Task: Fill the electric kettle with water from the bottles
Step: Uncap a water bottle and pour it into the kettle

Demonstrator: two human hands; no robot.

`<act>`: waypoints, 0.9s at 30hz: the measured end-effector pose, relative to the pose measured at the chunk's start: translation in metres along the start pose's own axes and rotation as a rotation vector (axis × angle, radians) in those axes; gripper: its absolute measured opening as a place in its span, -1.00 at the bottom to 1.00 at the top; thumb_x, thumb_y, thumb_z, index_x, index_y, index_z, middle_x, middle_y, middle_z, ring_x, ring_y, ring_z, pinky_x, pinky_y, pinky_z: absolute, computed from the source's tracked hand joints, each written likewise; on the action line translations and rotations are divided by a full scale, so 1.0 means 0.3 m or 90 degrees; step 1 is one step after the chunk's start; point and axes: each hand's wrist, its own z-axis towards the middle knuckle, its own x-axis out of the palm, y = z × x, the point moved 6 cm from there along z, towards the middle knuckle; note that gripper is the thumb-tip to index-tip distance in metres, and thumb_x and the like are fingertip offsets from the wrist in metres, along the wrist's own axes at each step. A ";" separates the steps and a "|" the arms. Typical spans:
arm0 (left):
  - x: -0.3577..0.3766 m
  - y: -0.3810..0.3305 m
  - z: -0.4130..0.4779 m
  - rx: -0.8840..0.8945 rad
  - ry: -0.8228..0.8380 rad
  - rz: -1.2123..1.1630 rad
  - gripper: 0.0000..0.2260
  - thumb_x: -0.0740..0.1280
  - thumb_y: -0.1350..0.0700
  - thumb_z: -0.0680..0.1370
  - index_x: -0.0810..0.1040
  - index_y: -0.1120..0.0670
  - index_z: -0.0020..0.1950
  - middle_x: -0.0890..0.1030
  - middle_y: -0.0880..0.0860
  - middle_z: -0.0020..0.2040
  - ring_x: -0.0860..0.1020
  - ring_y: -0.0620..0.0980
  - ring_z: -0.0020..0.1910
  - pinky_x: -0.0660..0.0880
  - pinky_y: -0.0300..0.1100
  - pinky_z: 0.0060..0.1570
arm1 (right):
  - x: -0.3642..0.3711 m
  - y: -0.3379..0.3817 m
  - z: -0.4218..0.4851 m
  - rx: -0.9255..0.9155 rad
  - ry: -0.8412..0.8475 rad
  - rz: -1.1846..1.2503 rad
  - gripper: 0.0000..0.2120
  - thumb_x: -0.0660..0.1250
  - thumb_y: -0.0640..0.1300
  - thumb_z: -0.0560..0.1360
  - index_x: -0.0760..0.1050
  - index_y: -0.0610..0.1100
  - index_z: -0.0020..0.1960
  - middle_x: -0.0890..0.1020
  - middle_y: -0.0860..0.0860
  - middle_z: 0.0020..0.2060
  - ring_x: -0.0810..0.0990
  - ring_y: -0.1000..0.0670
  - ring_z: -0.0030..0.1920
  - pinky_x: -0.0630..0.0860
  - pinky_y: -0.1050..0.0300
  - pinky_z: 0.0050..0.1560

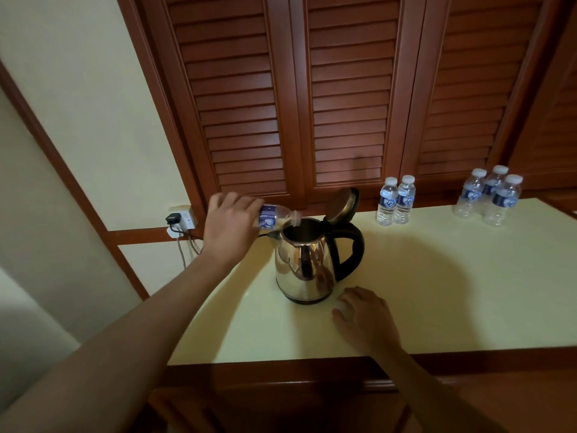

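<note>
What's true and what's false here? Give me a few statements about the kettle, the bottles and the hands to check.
1. The left hand holds a bottle tipped over the kettle. True.
2. The kettle's lid is closed. False: it stands open.
3. Five more bottles stand on the table. True: a pair and a trio.
4. The right hand grips the kettle's handle. False: it rests on the table beside the kettle.

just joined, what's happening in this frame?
A person is filling the kettle, its lid flipped open. The left hand grips a tipped bottle, mouth over the kettle's opening. The right hand rests on the table by the kettle's base; whether it holds anything is unclear. A pair of capped bottles and a group of three stand further back.
</note>
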 end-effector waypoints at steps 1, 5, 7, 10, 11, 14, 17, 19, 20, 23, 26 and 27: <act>0.008 0.017 -0.038 -0.060 0.007 -0.032 -0.54 0.56 0.04 0.36 0.62 0.06 0.23 0.69 0.05 0.09 0.56 0.13 0.07 0.33 0.04 0.08 | 0.000 0.000 0.001 -0.002 -0.001 -0.003 -0.77 0.25 0.13 0.46 0.55 0.07 0.02 0.58 0.17 -0.02 0.52 0.10 0.05 0.41 0.11 0.09; 0.057 0.054 -0.210 -0.266 0.041 -0.249 -0.55 0.58 -0.06 0.36 0.62 0.02 0.20 0.69 0.01 0.02 0.59 0.05 -0.03 0.46 -0.08 -0.09 | -0.003 0.003 0.002 0.000 -0.004 0.005 -0.78 0.27 0.12 0.46 0.54 0.04 0.01 0.58 0.16 -0.05 0.52 0.10 0.01 0.45 0.07 0.08; 0.066 0.042 -0.301 -0.339 0.032 -0.338 -0.52 0.61 -0.08 0.35 0.63 0.07 0.19 0.70 -0.02 -0.01 0.59 -0.07 -0.07 0.42 -0.22 -0.17 | -0.005 0.003 0.002 0.008 0.002 0.002 -0.77 0.28 0.12 0.45 0.54 0.03 0.01 0.58 0.14 -0.05 0.52 0.09 0.00 0.46 0.07 0.08; 0.089 -0.001 -0.418 -0.414 0.047 -0.424 -0.47 0.59 -0.16 0.33 0.63 0.07 0.19 0.70 -0.07 -0.03 0.60 -0.19 -0.09 0.51 -0.29 -0.14 | -0.003 0.001 0.004 0.028 0.016 0.002 -0.76 0.31 0.10 0.45 0.54 0.00 0.03 0.58 0.11 -0.04 0.53 0.05 0.01 0.43 0.06 0.08; 0.099 -0.016 -0.449 -0.437 0.057 -0.448 -0.47 0.58 -0.18 0.32 0.63 0.07 0.18 0.70 -0.08 -0.04 0.61 -0.21 -0.10 0.56 -0.26 -0.13 | -0.004 0.003 0.003 0.034 0.017 0.005 -0.75 0.33 0.09 0.45 0.54 -0.02 0.04 0.58 0.09 -0.03 0.53 0.03 0.03 0.43 0.05 0.09; 0.122 -0.057 -0.515 -0.480 0.086 -0.513 -0.53 0.60 -0.14 0.32 0.63 0.04 0.12 0.68 -0.12 -0.10 0.61 -0.30 -0.15 0.57 -0.33 -0.17 | -0.016 0.005 0.001 0.059 0.001 0.020 -0.75 0.38 0.05 0.45 0.58 -0.08 0.04 0.62 0.03 -0.01 0.53 -0.05 0.06 0.44 0.00 0.09; 0.140 -0.091 -0.557 -0.498 0.124 -0.572 -0.57 0.61 -0.07 0.33 0.62 0.02 0.11 0.66 -0.17 -0.11 0.60 -0.37 -0.14 0.50 -0.48 -0.22 | -0.036 0.019 -0.007 0.076 -0.023 0.020 -0.73 0.42 0.07 0.43 0.60 -0.10 0.00 0.61 0.01 -0.03 0.52 -0.10 0.02 0.48 -0.02 0.02; 0.151 -0.102 -0.576 -0.518 0.133 -0.605 -0.59 0.62 -0.04 0.32 0.62 0.01 0.10 0.68 -0.15 -0.09 0.60 -0.38 -0.12 0.49 -0.50 -0.22 | -0.049 0.059 -0.016 0.078 -0.020 0.036 -0.74 0.40 0.09 0.47 0.59 -0.09 0.00 0.59 0.03 -0.04 0.50 -0.07 0.00 0.47 -0.02 0.01; 0.157 -0.104 -0.582 -0.527 0.131 -0.615 -0.59 0.63 -0.03 0.32 0.63 0.02 0.09 0.69 -0.12 -0.09 0.61 -0.37 -0.13 0.49 -0.50 -0.22 | -0.059 0.093 -0.022 0.069 -0.018 0.056 -0.75 0.39 0.09 0.49 0.59 -0.09 -0.01 0.58 0.03 -0.06 0.49 -0.05 -0.01 0.47 0.01 -0.01; 0.167 -0.113 -0.586 -0.511 0.124 -0.601 -0.60 0.64 -0.02 0.31 0.63 0.05 0.06 0.67 -0.12 -0.12 0.61 -0.33 -0.18 0.47 -0.52 -0.22 | -0.109 0.226 -0.014 0.024 -0.031 0.183 -0.77 0.36 0.13 0.53 0.54 -0.03 -0.05 0.55 0.10 -0.15 0.48 0.06 -0.09 0.42 0.15 -0.15; 0.175 -0.123 -0.581 -0.467 0.132 -0.592 -0.59 0.63 -0.04 0.32 0.62 0.07 0.06 0.63 -0.16 -0.15 0.59 -0.34 -0.20 0.46 -0.53 -0.20 | -0.169 0.371 0.044 -0.045 -0.034 0.221 -0.77 0.32 0.15 0.55 0.52 0.00 0.03 0.53 0.13 -0.10 0.47 0.12 -0.06 0.39 0.25 -0.12; 0.176 -0.125 -0.580 -0.465 0.141 -0.602 -0.60 0.63 -0.05 0.32 0.62 0.06 0.05 0.62 -0.18 -0.16 0.59 -0.35 -0.19 0.46 -0.53 -0.21 | -0.186 0.418 0.068 -0.074 -0.024 0.218 -0.76 0.32 0.13 0.56 0.52 -0.02 0.08 0.52 0.11 -0.06 0.45 0.11 -0.03 0.39 0.25 -0.09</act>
